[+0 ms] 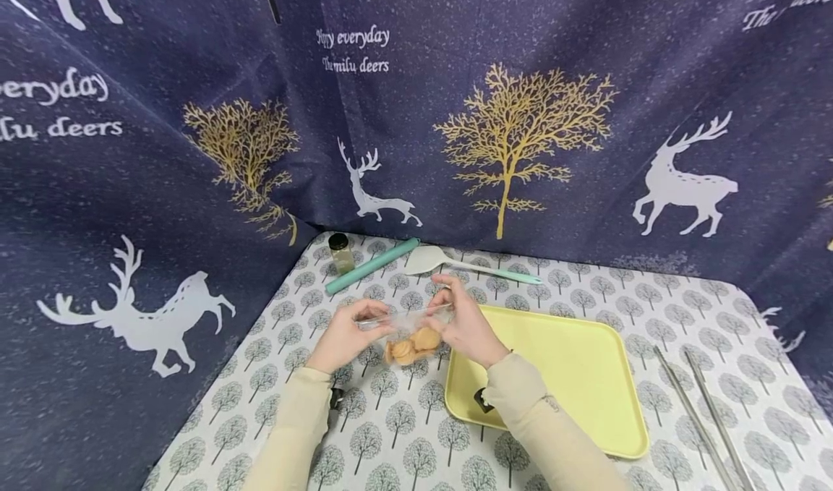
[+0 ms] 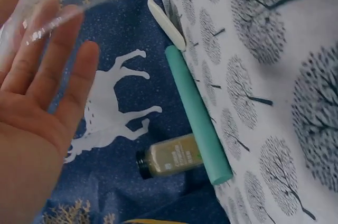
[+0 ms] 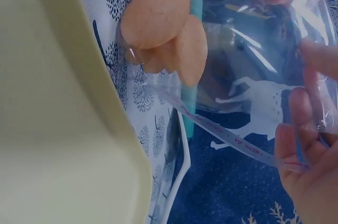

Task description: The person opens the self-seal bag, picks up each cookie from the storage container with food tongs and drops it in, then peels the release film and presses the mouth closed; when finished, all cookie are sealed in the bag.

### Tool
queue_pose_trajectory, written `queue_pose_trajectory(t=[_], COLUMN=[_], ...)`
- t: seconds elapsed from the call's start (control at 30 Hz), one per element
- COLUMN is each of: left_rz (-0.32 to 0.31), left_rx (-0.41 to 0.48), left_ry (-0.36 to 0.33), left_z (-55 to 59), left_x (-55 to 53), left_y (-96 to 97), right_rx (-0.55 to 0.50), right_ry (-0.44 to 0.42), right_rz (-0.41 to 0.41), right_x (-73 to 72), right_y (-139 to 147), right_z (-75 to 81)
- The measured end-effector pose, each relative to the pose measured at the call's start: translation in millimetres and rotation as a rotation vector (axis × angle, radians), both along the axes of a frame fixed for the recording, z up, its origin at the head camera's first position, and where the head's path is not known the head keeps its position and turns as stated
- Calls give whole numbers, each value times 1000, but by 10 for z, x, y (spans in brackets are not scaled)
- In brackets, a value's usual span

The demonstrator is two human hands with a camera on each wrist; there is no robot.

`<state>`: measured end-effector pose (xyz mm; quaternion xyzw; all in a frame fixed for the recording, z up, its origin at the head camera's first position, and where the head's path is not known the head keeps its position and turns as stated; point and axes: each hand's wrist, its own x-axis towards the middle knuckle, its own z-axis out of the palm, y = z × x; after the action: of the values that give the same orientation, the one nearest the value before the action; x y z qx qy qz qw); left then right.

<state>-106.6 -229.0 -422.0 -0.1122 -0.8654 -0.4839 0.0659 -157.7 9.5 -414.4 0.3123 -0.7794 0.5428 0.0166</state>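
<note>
Both hands hold up a clear plastic bag [image 1: 405, 322] by its upper edge, in front of the body and left of the tray. Several tan, scalloped pieces [image 1: 416, 345] lie in its bottom; the right wrist view shows them as smooth, flattened ovals [image 3: 156, 15]. At the left side of the bag, my left hand [image 1: 348, 332] pinches the edge between thumb and fingers. My right hand [image 1: 463, 325] grips the opposite side, near a strip with red print [image 3: 227, 137]. Clear film crosses the left fingers [image 2: 47, 71] in the left wrist view.
A yellow tray [image 1: 560, 375] lies under the right forearm. Behind the hands are a teal rod [image 1: 372, 267], a black-capped jar [image 1: 341, 256] and a white turner [image 1: 426, 259] with a green handle. Two long metal bars [image 1: 699, 411] lie at the right. A patterned curtain [image 1: 403, 115] hangs behind.
</note>
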Motion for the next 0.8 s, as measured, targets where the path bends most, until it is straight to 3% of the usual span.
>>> queue_pose_trajectory(t=[0.07, 0.17, 0.27, 0.33, 0.43, 0.57, 0.7, 0.8], left_rz=[19, -12, -71, -100, -118, -111, -83, -56], left_rx=[12, 31, 14, 28, 122, 337, 471, 472], left_ry=[-73, -199, -248, -243, -226, -240, -333, -425], left_z=[-38, -113, -183, -219, -236, -201, -190, -245], left_x=[2, 8, 12, 14, 27, 65, 73, 49], left_y=[-24, -53, -73, -86, -103, -107, -83, -58], right_rx=[2, -14, -50, -72, -104, -128, -131, -129], right_ry=[-4, -9, -30, -52, -92, -109, -118, -147], right_rz=[-13, -6, 28, 36, 9, -53, -140, -212], right_x=[-3, -5, 7, 22, 37, 18, -30, -63], right_y=[1, -2, -16, -30, -46, -40, 20, 99], right_z=[-5, -7, 14, 45, 109, 174, 190, 190])
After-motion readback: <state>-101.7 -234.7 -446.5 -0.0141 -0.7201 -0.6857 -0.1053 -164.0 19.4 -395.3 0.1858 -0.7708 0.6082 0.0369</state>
